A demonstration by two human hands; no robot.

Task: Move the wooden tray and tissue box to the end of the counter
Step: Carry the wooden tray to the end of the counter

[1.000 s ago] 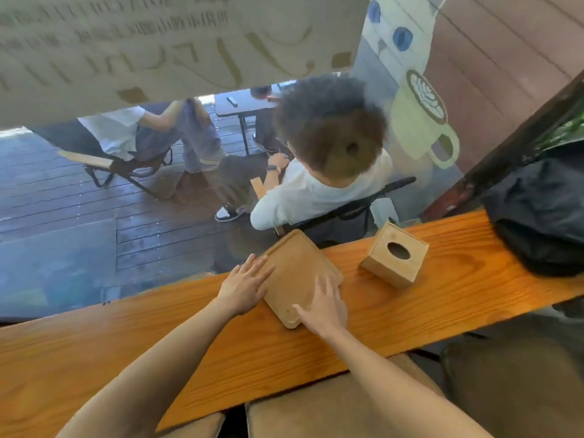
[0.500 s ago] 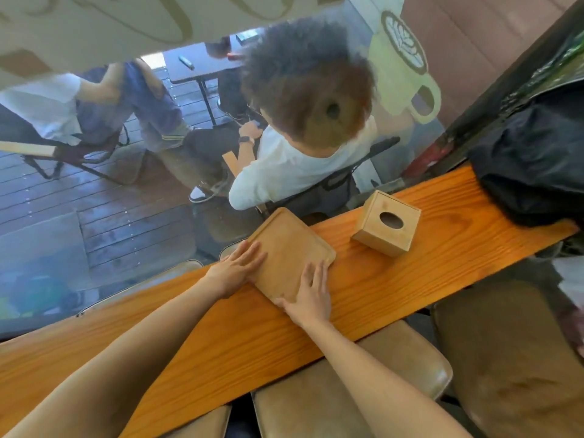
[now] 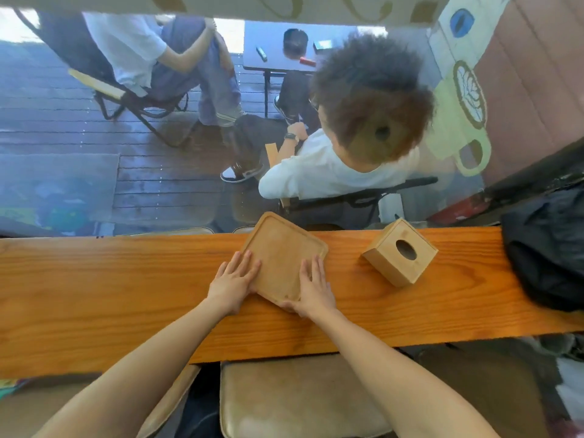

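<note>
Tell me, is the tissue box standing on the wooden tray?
No, the tissue box stands on the bare counter, apart from the wooden tray and to its right.

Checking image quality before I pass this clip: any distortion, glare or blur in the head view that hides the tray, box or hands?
Head view: wide-angle bending bows the counter edges; pale reflections haze the window beyond. Light is even with soft shadows. The tray, box, left hand and right hand read sharp enough, and the frame edges look softer.
</note>
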